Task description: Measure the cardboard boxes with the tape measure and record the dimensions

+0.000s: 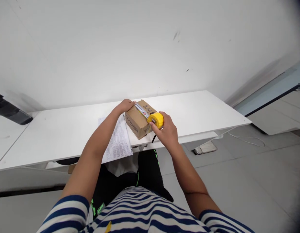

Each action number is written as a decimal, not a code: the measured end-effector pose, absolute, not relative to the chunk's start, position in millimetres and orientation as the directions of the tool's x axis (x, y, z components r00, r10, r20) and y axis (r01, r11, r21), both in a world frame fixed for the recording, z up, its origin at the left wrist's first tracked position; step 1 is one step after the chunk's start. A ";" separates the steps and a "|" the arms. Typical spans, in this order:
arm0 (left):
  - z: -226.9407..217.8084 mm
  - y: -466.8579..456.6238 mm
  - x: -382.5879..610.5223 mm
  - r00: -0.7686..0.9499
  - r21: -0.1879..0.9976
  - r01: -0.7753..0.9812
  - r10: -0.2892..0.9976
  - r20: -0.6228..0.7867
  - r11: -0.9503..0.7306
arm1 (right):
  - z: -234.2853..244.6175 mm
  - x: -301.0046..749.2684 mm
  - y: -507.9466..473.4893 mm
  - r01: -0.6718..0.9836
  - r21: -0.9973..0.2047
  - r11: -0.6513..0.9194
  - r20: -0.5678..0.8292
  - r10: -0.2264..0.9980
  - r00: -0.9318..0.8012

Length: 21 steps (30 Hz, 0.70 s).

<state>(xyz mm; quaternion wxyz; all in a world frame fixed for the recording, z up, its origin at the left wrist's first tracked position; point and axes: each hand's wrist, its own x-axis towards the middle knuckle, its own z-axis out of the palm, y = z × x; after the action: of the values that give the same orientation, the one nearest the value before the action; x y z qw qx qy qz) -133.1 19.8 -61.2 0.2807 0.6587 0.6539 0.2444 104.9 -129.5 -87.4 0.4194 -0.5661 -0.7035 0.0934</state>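
Note:
A small brown cardboard box [136, 124] sits near the front edge of a white table [188, 106]. My right hand [166, 131] is closed around a yellow tape measure [156, 119] at the box's near right corner. Its white blade [141, 110] stretches across the top of the box. My left hand [127, 105] rests on the far left corner of the box, fingers curled over the end of the blade and pinning it there.
A printed paper sheet [118, 140] lies left of the box and overhangs the table's front edge. A dark object [9, 111] sits at the far left. A white wall rises behind the table. A cable and a flat device [205, 147] lie on the grey floor at right.

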 end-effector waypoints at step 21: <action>-14.5 -102.4 -74.1 0.099 0.865 0.454 0.977 0.190 -0.215 | -154.2 81.4 -164.7 0.229 -0.903 0.363 0.427 0.820 0.382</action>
<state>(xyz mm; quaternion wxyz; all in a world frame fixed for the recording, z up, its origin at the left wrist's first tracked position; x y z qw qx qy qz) -74.1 -102.4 -14.5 0.3239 0.6668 0.5365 0.4033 81.4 -164.7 -154.2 0.6512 -0.5165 -0.5076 0.2270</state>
